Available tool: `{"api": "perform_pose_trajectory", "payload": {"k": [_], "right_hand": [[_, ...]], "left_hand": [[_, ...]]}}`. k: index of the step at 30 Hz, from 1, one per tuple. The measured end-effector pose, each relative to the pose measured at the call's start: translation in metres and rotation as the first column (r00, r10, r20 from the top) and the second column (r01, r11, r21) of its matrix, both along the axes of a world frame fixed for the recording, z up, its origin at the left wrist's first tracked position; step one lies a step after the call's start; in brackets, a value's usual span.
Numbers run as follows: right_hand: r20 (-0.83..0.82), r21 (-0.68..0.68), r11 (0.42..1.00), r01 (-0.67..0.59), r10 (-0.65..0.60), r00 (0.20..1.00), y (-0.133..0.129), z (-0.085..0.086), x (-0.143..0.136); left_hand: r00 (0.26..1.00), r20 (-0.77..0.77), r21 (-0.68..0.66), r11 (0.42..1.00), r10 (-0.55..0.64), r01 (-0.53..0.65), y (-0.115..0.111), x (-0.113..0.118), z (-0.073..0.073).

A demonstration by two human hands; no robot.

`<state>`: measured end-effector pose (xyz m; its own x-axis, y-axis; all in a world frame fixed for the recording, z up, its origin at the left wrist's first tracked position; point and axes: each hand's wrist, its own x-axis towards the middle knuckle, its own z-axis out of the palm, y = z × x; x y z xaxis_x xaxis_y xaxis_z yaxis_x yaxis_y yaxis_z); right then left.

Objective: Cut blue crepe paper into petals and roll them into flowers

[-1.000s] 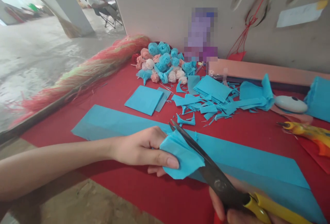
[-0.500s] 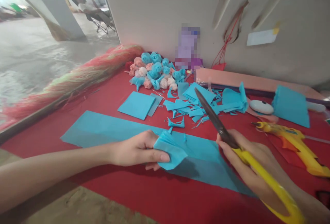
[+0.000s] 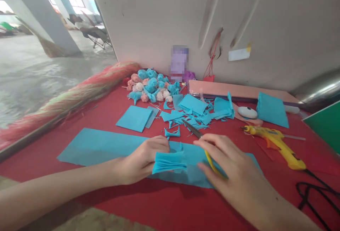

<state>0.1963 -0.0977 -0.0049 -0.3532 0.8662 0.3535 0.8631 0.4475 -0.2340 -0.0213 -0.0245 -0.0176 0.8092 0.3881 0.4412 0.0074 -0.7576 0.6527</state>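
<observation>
A folded stack of blue paper [image 3: 170, 162] is pinched in my left hand [image 3: 145, 158], its layered edges facing me. My right hand [image 3: 231, 167] is over the scissors [image 3: 195, 130], whose yellow handle lies beneath the palm and whose dark blades point up and left. Some of its fingers are apart, with the thumb away from the handle. Both hands are above a long strip of blue paper [image 3: 103, 146] on the red tabletop [image 3: 106, 195]. Beyond them lie blue paper scraps [image 3: 172, 131] and a square blue stack [image 3: 134, 118].
Paper flowers [image 3: 151, 84] are heaped at the back. A yellow glue gun [image 3: 278, 146] with a black cord, a white oval object [image 3: 247, 112] and a blue paper pile [image 3: 272, 110] are at right. A person [image 3: 85, 25] reclines in the far left background.
The scissors have dropped toward the table, and my right hand has turned palm down over them. The blue stack in my left hand has tilted, showing its folded edges. The view has shifted.
</observation>
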Motion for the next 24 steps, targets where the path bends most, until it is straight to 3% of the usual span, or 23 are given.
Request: {"api": "perform_pose_trajectory", "payload": {"k": [3, 6, 11, 17, 24], "right_hand": [[-0.411, -0.08, 0.982, -0.17, 0.123, 0.904, -0.007, 0.014, -0.019], [-0.556, -0.12, 0.97, -0.212, 0.111, 0.823, -0.005, 0.024, -0.027], [-0.576, -0.111, 0.984, -0.137, 0.049, 0.816, 0.005, 0.036, -0.023], [-0.583, -0.055, 0.995, -0.079, 0.032, 0.812, 0.016, 0.026, -0.014], [-0.434, -0.032, 0.997, -0.074, 0.053, 0.899, 0.015, 0.026, -0.01]], "left_hand": [[0.999, 0.042, 0.052, 0.999, -0.012, 0.01, -0.002, 0.01, 0.002], [0.998, 0.064, 0.057, 0.998, -0.004, 0.0, -0.004, 0.019, 0.006], [0.992, 0.097, 0.038, 0.995, 0.085, -0.089, -0.002, 0.029, 0.025], [0.983, 0.143, -0.064, 0.992, 0.115, -0.107, 0.005, 0.03, 0.05], [0.979, 0.179, -0.053, 0.995, 0.093, -0.085, 0.004, 0.028, 0.052]]}}
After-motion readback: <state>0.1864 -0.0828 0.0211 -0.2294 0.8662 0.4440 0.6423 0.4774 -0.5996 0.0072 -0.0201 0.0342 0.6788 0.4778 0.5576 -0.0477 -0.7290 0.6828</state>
